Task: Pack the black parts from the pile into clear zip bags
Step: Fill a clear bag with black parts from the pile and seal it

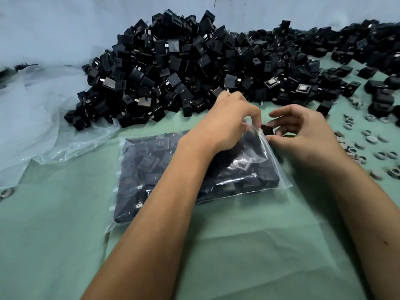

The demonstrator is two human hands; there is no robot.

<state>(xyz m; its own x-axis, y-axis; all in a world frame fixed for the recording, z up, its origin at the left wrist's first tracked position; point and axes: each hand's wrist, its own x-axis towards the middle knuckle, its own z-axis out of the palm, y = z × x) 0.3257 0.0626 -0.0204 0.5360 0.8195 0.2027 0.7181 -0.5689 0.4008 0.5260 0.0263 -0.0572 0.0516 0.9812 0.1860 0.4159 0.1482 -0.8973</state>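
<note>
Head view: 1 clear zip bag (151, 169) lies flat on the green table cover (238, 256), already packed close to full with black parts. Its mouth points toward the right, just in front of the pile (194, 72).

The left hand (229, 122) reaches across the bag and pinches the upper lip of the opening. The right hand (303, 135) pinches the lower lip with thumb and fingers, and a single black part (267, 129) sits right at the mouth between the 2 hands. I cannot tell whether that part is held or just resting in the opening.

Judgement: this bag is at its last piece or about to be zipped; seal not yet closed. The pile behind is still huge and spreads along the back to the right, so most of the task is left. No finished bags visible.

Also there: loose clear plastic sheeting (43, 126) at left, small grey rings (368, 137) scattered at right.
</note>
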